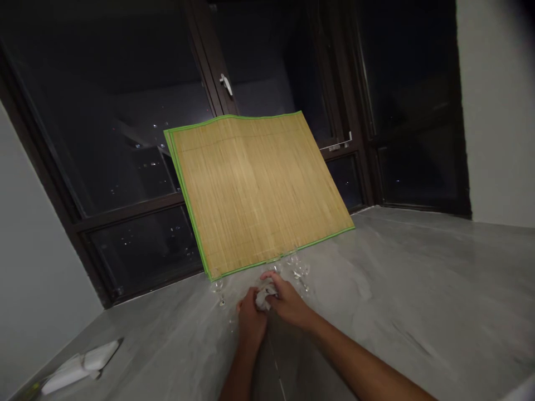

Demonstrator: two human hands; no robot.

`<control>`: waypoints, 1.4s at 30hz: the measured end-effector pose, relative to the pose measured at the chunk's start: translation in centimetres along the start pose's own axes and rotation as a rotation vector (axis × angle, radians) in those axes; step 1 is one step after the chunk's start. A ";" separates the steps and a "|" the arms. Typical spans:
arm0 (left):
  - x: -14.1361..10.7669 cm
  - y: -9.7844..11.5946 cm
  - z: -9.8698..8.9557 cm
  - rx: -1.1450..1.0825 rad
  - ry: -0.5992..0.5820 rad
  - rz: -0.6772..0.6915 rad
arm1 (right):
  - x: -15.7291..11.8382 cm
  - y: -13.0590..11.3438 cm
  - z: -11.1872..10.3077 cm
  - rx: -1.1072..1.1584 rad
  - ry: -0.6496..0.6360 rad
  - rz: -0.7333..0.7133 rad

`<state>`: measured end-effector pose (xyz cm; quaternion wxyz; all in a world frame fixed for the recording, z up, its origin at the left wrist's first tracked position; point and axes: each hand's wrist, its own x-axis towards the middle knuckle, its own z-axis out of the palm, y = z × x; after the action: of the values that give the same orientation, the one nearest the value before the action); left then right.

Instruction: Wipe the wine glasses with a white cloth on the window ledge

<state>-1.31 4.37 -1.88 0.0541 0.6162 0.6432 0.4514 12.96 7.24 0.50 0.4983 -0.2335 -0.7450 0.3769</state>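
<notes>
Close together over the grey stone surface, my left hand (252, 320) and my right hand (290, 303) are both closed on a crumpled white tissue (264, 296). Whether something lies inside the tissue is hidden by my fingers. Just beyond my right hand stand several small clear stemmed glasses (298, 269), faint and overlapping. Another clear stemmed glass (218, 286) is to the left of my left hand. Behind the glasses a folded bamboo mat (263, 189) with green edging leans upright against the window.
Grey stone (397, 289) spreads to both sides of my arms. At the lower left lies a white rolled bundle (81, 365). Dark window frames (209, 61) with a white handle (226, 84) rise behind the mat, and a pale wall (495, 111) bounds the right.
</notes>
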 end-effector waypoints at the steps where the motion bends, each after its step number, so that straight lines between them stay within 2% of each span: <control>1: 0.0 0.3 -0.1 -0.046 0.002 0.002 | 0.0 -0.1 0.1 0.076 0.009 0.022; 6: 0.0 0.9 0.1 -0.222 0.032 0.007 | 0.5 -0.6 0.3 0.405 0.075 0.150; 10: 0.1 0.8 0.7 -0.403 0.068 0.009 | 1.0 -1.3 -0.1 0.494 0.194 0.195; 14: 0.4 0.3 1.5 -0.422 0.174 -0.079 | 1.0 -2.5 -1.0 0.288 0.458 0.021; 16: 0.6 0.0 1.9 -0.484 0.192 -0.136 | 0.8 -2.9 -1.4 0.158 0.581 -0.074; 19: 0.9 -0.2 2.2 -0.584 0.130 -0.192 | 0.3 -3.0 -1.5 0.056 0.615 -0.128; 25: 0.8 -0.4 2.7 -0.519 -0.083 -0.136 | -0.5 -2.4 -0.6 -0.153 0.527 -0.276; 29: 0.7 -0.8 1.9 -0.400 -0.126 -0.113 | -1.2 -2.3 -0.2 -0.241 0.484 -0.353; 31: 0.9 -1.5 0.6 -0.284 -0.042 -0.120 | -1.5 -2.3 -0.2 -0.286 0.453 -0.381; 33: 1.2 -2.6 -0.9 -0.228 0.156 -0.210 | -1.7 -2.4 -0.1 -0.332 0.384 -0.401; 34: 1.4 -3.3 -1.7 -0.263 0.285 -0.293 | -1.8 -2.4 0.1 -0.351 0.320 -0.408; 36: 1.9 -4.8 -3.0 -0.326 0.441 -0.413 | -1.9 -2.5 0.5 -0.397 0.137 -0.400; 39: 2.5 -6.7 -4.0 -0.470 0.525 -0.506 | -2.1 -2.2 1.4 -0.511 -0.170 -0.302; 42: 2.8 -7.5 -4.3 -0.636 0.515 -0.516 | -2.2 -0.9 2.0 -0.630 -0.306 -0.151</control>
<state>-10.27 5.74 -2.89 0.1891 0.2575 0.5977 0.7354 12.01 4.47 -0.43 0.3110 -0.2609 -0.9058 0.1212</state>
